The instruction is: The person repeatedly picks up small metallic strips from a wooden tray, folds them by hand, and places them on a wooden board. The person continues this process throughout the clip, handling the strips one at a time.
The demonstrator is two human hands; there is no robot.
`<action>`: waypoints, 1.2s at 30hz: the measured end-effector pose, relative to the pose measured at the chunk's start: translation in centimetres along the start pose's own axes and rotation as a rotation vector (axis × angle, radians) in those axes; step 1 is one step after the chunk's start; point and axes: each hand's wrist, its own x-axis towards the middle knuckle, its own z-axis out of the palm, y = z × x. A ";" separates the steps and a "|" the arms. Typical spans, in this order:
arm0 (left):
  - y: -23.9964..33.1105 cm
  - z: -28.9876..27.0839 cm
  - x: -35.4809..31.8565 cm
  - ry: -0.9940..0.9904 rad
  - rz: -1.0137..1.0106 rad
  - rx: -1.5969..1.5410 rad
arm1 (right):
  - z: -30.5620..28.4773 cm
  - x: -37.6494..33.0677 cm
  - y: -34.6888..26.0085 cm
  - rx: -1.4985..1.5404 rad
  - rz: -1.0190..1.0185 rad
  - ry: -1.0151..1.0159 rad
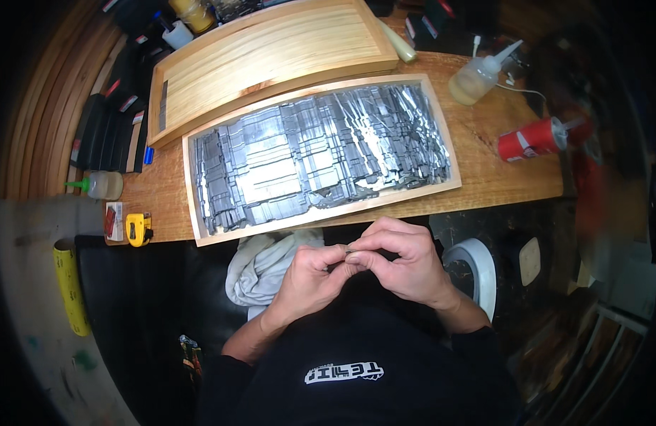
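Just off the near edge of the wooden table (484,142), my left hand (308,278) and my right hand (410,261) meet in front of my body. Thumbs and forefingers of both are pinched together on a small dark sliver (350,251), mostly hidden by the fingertips. Beyond them lies a shallow wooden framed tray (452,155). Flat dark grey, glossy strips (271,160) fill it, laid close together in rows, more jumbled on the right side. Some pale wood shows along its near inner edge.
A wooden tray (271,53) rests behind the filled one. A squeeze bottle (473,79) and red can (530,139) stand at right. At left are a green-tipped bottle (104,185) and yellow tape measure (138,229). A pale cloth (253,273) lies below the table edge.
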 end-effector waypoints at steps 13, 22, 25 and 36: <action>-3.8 0.0 -2.9 0.272 -0.234 -0.848 | 1.3 -5.7 6.4 0.137 -0.137 -0.450; -4.6 3.1 -2.9 0.259 -0.075 -0.556 | 3.9 -9.4 8.8 0.317 0.290 -0.070; -4.2 3.5 -2.0 0.175 -0.040 -0.360 | 4.1 -10.2 10.0 0.381 0.365 0.031; -5.9 2.4 -1.4 0.021 -0.071 -0.261 | 2.1 -11.1 13.5 0.548 0.503 0.359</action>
